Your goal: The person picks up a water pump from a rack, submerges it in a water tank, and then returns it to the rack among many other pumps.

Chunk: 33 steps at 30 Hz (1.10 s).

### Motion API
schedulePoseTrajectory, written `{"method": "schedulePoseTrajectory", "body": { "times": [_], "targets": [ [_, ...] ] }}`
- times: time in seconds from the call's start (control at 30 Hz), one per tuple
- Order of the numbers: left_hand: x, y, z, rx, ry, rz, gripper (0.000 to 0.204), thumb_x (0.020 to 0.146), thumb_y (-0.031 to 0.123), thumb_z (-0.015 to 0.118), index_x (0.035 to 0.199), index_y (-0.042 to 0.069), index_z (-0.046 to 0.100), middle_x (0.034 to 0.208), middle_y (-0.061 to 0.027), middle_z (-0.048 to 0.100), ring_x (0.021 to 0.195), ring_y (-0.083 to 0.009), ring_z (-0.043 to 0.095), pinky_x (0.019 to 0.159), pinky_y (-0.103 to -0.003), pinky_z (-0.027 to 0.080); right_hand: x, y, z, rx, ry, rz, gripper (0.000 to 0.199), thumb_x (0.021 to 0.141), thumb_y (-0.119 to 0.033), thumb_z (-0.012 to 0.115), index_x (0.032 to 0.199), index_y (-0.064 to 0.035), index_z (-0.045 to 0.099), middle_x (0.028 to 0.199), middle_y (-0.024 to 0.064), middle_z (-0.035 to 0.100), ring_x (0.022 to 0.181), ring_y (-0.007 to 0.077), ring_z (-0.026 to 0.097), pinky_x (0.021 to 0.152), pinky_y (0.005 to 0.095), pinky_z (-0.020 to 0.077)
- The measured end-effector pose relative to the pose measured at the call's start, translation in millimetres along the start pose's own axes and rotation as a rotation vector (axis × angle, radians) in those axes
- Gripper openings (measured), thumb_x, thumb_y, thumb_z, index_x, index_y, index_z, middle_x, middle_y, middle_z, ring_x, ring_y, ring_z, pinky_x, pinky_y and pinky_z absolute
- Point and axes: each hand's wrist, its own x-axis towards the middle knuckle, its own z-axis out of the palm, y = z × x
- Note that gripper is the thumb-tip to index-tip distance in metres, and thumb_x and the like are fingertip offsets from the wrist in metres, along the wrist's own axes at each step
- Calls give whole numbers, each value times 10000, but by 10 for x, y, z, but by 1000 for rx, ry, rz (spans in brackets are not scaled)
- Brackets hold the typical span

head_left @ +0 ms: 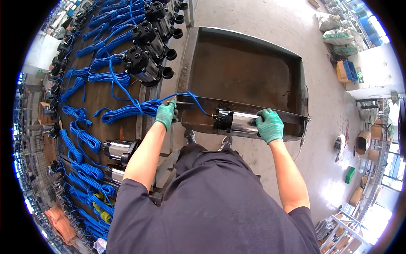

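We find the silver pump [242, 122] along the near side of the metal tank [245, 63], seemingly placed but unreleased: right hand [270, 126] clamped on it, left hand [166, 114] hold unclear, blue cable [186, 93] trailing benchward.

In front of the person stands a dark rectangular metal tank [245, 63]; across its near side lies a silver-and-black cylindrical metal pump [243, 122], with the green-gloved right hand [270, 125] on its right end and the green-gloved left hand [166, 114] to its left, apart from it. To the left, a long brown bench [108, 132] bears bundled blue cables [127, 111] and, along its right edge, a row of black-and-silver cylindrical pumps [141, 63]. To the right, on the smooth grey floor [325, 127], a small green rectangular box [350, 175] lies nearer than the pale bulging sacks [339, 37].
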Motion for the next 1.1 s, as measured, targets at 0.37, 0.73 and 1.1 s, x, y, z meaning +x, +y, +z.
{"method": "schedulePoseTrajectory", "body": {
  "times": [0.37, 0.73, 1.1],
  "targets": [
    [-710, 1, 434, 471, -311, 433, 232, 1032, 268, 709, 1103, 48, 692, 782, -71, 699, 663, -163, 643, 635, -341, 544, 62, 320, -6, 855, 25, 288, 229, 1005, -247, 699, 1102, -47, 750, 1030, 113, 769, 930, 209, 702, 890, 320, 535],
    [-1482, 125, 1206, 1229, -246, 871, 634, 882, 349, 833, 1444, 141, 626, 1120, -207, 694, 1054, -403, 682, 912, -490, 548, -344, 1689, -144, 83, -622, 87, 501, 953, -398, 746, 1276, -26, 658, 1212, 247, 731, 1143, 444, 684, 946, 480, 564],
    [-1452, 44, 1310, 1377, -177, 775, 642, 912, 458, 769, 1440, 126, 621, 1113, -194, 734, 1023, -400, 718, 904, -504, 568, -428, 1738, 283, -199, -300, -108, 105, 904, -240, 689, 939, -142, 704, 886, 184, 750, 804, 376, 737, 678, 505, 567]
  ]
}}
